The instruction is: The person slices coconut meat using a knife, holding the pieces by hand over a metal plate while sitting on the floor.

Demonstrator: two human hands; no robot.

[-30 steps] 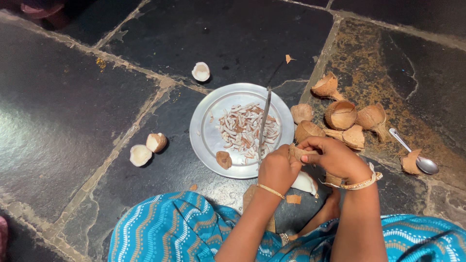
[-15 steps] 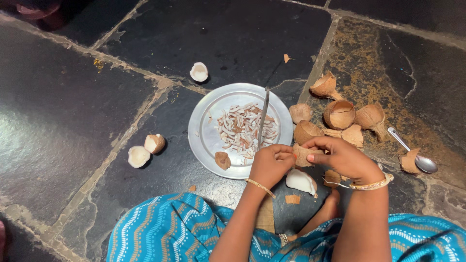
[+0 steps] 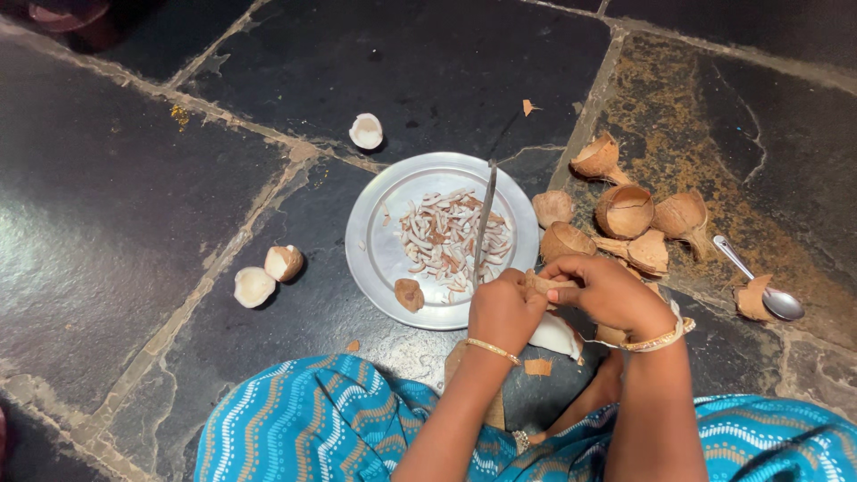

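Observation:
My left hand (image 3: 503, 309) and my right hand (image 3: 609, 291) meet over one small brown-skinned coconut piece (image 3: 544, 285), and both grip it. They press it near the foot of a thin upright blade (image 3: 483, 225) that leans over a round steel plate (image 3: 375, 241). Thin white coconut slices (image 3: 446, 236) lie heaped on the plate, with a brown shell bit (image 3: 410, 294) at its near rim. A white coconut chunk (image 3: 555, 336) shows just below my hands.
Several empty coconut shell halves (image 3: 625, 210) lie to the right of the plate, with a steel spoon (image 3: 769, 293) beyond them. Two coconut pieces (image 3: 268, 274) lie at the left and one (image 3: 366, 130) behind the plate. My blue patterned clothing (image 3: 303, 419) fills the bottom edge.
My left hand has slid a little to the left, closer to the blade, with the coconut piece still held in both hands. The plate and the shells have not moved.

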